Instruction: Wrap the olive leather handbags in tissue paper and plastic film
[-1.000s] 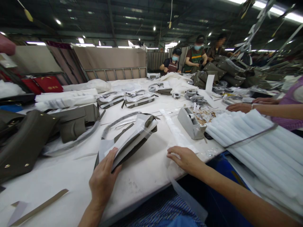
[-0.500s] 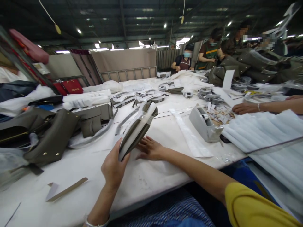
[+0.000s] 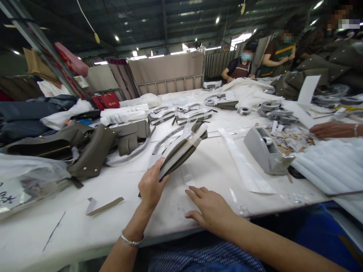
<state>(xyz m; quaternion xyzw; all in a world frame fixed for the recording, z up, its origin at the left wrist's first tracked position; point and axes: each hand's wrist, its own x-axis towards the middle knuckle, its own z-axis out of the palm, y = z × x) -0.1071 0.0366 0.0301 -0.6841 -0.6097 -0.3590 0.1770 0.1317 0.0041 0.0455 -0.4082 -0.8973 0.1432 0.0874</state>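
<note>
My left hand [image 3: 150,187] is closed round the near end of a stack of olive leather pieces wrapped in white paper and clear film [image 3: 181,149], holding it tilted up off the white table [image 3: 119,223]. My right hand [image 3: 210,207] lies flat on the table just right of the stack, fingers spread and holding nothing. A long clear plastic sleeve [image 3: 245,168] lies flat beyond my right hand.
A grey tape dispenser [image 3: 265,151] stands at the right, with white foam rolls [image 3: 331,166] past it. Olive leather bags [image 3: 85,149] lie at the left, a loose strip [image 3: 103,206] nearer. A co-worker's hand [image 3: 330,130] rests at far right; several people work at the table's far end.
The view has swung left. My right hand drew back from under the stack toward the table's near edge. My left hand keeps hold of the raised stack.
</note>
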